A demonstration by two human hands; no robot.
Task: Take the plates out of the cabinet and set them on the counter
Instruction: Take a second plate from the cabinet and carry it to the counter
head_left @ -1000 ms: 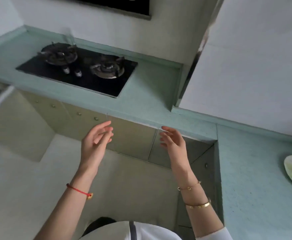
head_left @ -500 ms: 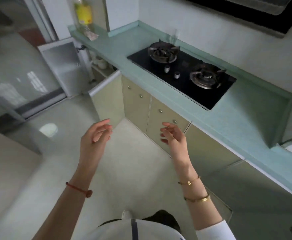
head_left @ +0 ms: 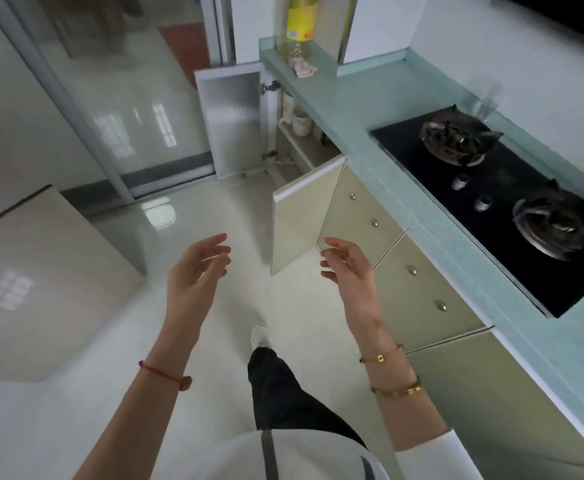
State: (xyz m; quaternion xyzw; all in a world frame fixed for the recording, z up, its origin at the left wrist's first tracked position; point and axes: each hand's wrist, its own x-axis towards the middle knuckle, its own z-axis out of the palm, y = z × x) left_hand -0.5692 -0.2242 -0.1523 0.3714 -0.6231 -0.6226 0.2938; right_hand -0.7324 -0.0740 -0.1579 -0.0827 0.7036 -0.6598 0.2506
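Observation:
My left hand (head_left: 197, 271) and my right hand (head_left: 351, 268) are raised in front of me, palms facing each other, fingers apart and holding nothing. Ahead, under the green counter (head_left: 363, 140), a low cabinet (head_left: 301, 147) stands with both doors swung out: a beige door (head_left: 301, 213) near my right hand and a frosted white door (head_left: 235, 123) farther off. Pale crockery (head_left: 301, 123) shows on its shelf; I cannot make out plates. No plate is in view on the counter.
A black gas hob (head_left: 498, 199) with two burners is set into the counter at right. A yellow-labelled bottle (head_left: 301, 19) stands at the counter's far end. Shut beige drawers (head_left: 411, 271) line the right. A glass sliding door (head_left: 110, 98) is at left, glossy floor (head_left: 214, 209) ahead.
My view has swung left from the counter corner toward the open cabinet, and I have stepped closer. A plate seen on the counter at the right a second ago has left the view. Both hands stay empty.

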